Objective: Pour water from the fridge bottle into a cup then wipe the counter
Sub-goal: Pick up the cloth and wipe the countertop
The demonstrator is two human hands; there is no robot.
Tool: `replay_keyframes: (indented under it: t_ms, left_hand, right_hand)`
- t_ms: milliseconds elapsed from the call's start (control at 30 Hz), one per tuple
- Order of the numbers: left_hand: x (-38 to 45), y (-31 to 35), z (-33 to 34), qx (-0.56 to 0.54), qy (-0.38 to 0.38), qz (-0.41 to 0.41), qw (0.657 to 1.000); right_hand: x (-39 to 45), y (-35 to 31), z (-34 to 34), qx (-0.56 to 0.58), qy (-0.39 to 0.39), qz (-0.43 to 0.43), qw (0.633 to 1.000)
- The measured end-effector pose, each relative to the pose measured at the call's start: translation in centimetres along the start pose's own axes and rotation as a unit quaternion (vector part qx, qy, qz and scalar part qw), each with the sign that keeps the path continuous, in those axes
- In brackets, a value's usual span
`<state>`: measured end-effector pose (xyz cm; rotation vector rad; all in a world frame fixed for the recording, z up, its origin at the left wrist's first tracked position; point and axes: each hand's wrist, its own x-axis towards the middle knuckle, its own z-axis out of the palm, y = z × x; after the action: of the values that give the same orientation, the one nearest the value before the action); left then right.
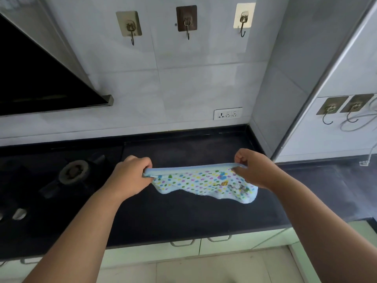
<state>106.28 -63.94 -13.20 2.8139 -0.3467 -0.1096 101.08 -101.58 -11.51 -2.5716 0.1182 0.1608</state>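
Note:
A light blue cloth (204,183) with coloured dots is stretched between both hands above the black counter (183,213). My left hand (130,174) pinches its left top corner. My right hand (253,168) pinches the right top corner. The cloth's lower edge hangs slack just over the counter. No bottle or cup shows in this view.
A gas burner (74,172) and stove knobs (19,213) sit on the left of the counter. A dark chimney hood (40,78) hangs above at the left. Three wall hooks (186,21) and a socket (227,114) are on the tiled wall. Drawer handles (182,243) lie below the counter edge.

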Motion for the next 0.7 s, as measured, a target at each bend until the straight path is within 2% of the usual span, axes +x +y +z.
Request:
replay_keyframes:
  t_ms: [200, 333, 433, 500, 567, 700]
  left_hand:
    - [-2.1, 0.0, 0.1, 0.017, 0.001, -0.007, 1.0]
    - [-2.0, -0.9, -0.6, 0.006, 0.004, 0.005, 1.0]
    - [-0.2, -2.1, -1.0, 0.033, -0.028, -0.018, 0.999]
    - [1.0, -2.5, -1.0, 0.067, -0.033, -0.025, 0.997]
    - [1.7, -2.3, -1.0, 0.089, -0.015, -0.007, 0.996]
    - [0.2, -1.6, -0.3, 0.11, 0.03, 0.012, 0.993]
  right_hand:
    - [-1.9, 0.2, 1.9, 0.064, 0.068, 0.062, 0.994]
    - [-1.5, 0.4, 1.6, 0.047, 0.112, 0.016, 0.992]
    - [0.1, -0.1, 1.1, 0.032, 0.103, 0.016, 0.994]
    - [1.2, -0.4, 0.7, 0.001, 0.064, 0.04, 0.997]
    - [1.6, -0.5, 0.6, -0.005, 0.026, 0.057, 0.998]
    - [0.3, 0.7, 1.3, 0.019, 0.054, 0.049, 0.997]
